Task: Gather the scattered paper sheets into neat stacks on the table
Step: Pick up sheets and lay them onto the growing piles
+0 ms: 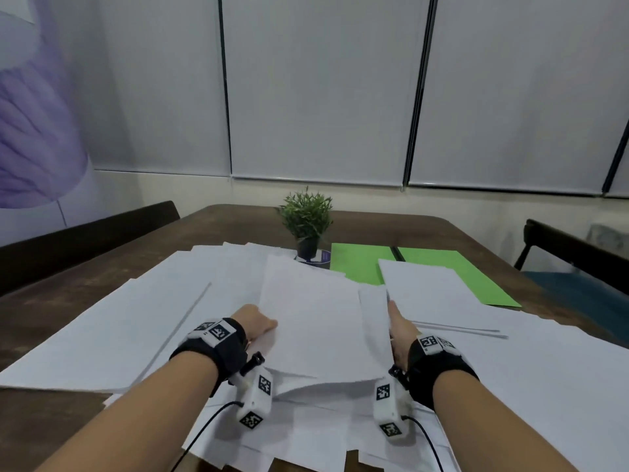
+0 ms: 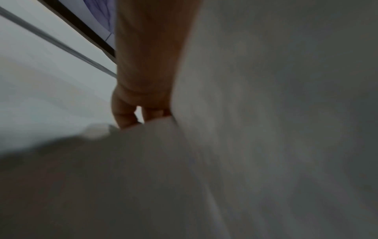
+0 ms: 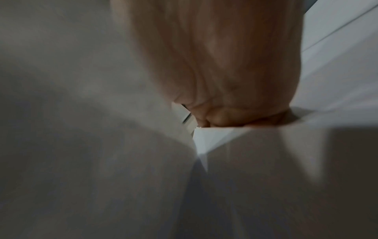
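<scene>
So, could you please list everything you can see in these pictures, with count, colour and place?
held paper stack: one bundle, white, centre of the table, between both hands.
loose paper sheets: many, count unclear, white, overlapping across the near table.
green sheets: two, green, far right, partly under white paper.
potted plant: one, green in a dark pot, far centre.
table: one, dark brown wood.
chairs: two, dark, left and right of the table.
blinds: grey-white panels, back wall.
wrist cameras: two, white with black markers, under the wrists.
left hand: grips the stack's left edge.
right hand: holds its right edge.
</scene>
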Demonstrator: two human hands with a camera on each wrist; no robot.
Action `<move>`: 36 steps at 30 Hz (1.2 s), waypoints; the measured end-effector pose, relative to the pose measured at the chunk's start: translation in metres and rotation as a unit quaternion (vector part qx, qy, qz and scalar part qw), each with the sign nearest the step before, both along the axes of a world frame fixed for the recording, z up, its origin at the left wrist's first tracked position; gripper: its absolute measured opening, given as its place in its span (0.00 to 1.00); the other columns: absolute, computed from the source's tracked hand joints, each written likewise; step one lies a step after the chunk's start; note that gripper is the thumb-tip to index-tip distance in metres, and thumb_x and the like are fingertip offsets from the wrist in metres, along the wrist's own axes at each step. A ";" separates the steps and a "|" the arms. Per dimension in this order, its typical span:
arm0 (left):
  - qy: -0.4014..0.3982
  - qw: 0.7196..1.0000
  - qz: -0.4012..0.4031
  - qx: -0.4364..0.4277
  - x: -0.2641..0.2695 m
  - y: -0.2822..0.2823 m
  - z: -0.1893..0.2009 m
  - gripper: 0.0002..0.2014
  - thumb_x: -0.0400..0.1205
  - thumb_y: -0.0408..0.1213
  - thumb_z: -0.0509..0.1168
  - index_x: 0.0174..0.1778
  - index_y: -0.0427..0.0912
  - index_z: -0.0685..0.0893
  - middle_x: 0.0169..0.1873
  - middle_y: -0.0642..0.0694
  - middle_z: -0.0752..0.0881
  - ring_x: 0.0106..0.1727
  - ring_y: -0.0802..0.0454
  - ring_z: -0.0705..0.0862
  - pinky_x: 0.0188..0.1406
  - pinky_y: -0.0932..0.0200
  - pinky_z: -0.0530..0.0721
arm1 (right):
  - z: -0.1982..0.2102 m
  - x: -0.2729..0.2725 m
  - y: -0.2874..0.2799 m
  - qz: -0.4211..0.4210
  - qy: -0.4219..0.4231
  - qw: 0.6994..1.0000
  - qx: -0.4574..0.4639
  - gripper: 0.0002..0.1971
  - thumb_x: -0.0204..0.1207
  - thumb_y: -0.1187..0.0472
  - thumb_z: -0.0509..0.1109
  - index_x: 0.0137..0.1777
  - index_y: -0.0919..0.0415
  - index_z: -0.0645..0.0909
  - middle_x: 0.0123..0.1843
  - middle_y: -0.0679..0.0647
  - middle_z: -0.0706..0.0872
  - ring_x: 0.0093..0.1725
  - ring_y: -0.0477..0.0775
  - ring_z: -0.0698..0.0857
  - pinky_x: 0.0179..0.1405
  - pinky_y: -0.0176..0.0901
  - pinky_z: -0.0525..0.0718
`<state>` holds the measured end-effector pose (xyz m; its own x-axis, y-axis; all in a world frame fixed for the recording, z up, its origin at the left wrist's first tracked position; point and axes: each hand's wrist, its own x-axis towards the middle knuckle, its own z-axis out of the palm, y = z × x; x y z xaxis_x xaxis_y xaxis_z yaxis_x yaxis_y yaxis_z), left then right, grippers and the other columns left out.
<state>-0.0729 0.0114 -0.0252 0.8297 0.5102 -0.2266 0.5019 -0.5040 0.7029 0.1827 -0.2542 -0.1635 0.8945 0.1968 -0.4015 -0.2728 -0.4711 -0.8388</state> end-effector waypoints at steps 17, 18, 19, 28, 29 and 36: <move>0.029 0.987 0.159 0.011 0.049 0.096 -0.003 0.36 0.78 0.54 0.67 0.76 0.35 0.67 0.62 0.35 0.82 0.61 0.37 0.81 0.63 0.50 0.79 | 0.139 -0.106 0.048 0.063 -0.143 0.980 -0.122 0.25 0.83 0.71 0.57 0.80 0.69 0.61 0.78 0.62 0.70 0.36 0.37 0.65 0.19 0.19 0.70; 0.038 0.985 0.167 0.015 0.057 0.109 -0.009 0.40 0.77 0.55 0.68 0.79 0.36 0.64 0.61 0.36 0.82 0.60 0.37 0.81 0.63 0.47 0.80 | 0.137 -0.097 0.051 0.095 -0.146 0.968 -0.179 0.24 0.83 0.71 0.56 0.80 0.69 0.61 0.78 0.62 0.70 0.36 0.38 0.67 0.17 0.20 0.70; 0.054 0.984 0.167 0.027 0.062 0.116 -0.010 0.43 0.76 0.57 0.68 0.81 0.37 0.61 0.64 0.36 0.80 0.62 0.36 0.80 0.64 0.46 0.80 | 0.136 -0.092 0.053 0.139 -0.159 0.951 -0.225 0.24 0.83 0.70 0.57 0.79 0.69 0.63 0.78 0.62 0.71 0.42 0.41 0.73 0.16 0.20 0.69; 0.233 0.953 -0.011 0.194 0.108 0.112 -0.019 0.36 0.81 0.67 0.51 0.76 0.44 0.72 0.74 0.41 0.74 0.76 0.40 0.69 0.75 0.52 0.66 | 0.115 -0.022 0.079 0.331 -0.157 0.787 -0.496 0.09 0.82 0.63 0.58 0.48 0.65 0.78 0.58 0.63 0.85 0.58 0.64 0.85 0.49 0.44 0.74; 0.246 0.946 -0.018 0.209 0.111 0.111 -0.018 0.37 0.81 0.68 0.50 0.76 0.43 0.73 0.74 0.41 0.74 0.76 0.40 0.69 0.75 0.53 0.65 | 0.117 -0.023 0.080 0.340 -0.170 0.773 -0.508 0.09 0.82 0.63 0.58 0.48 0.65 0.79 0.59 0.63 0.85 0.59 0.64 0.85 0.48 0.45 0.74; 0.303 0.915 -0.097 0.247 0.101 0.107 -0.008 0.41 0.79 0.72 0.42 0.77 0.45 0.70 0.76 0.46 0.73 0.76 0.47 0.70 0.74 0.52 0.62 | 0.137 -0.037 0.072 0.333 -0.184 0.767 -0.517 0.08 0.84 0.64 0.55 0.45 0.65 0.72 0.50 0.61 0.79 0.48 0.58 0.75 0.47 0.39 0.69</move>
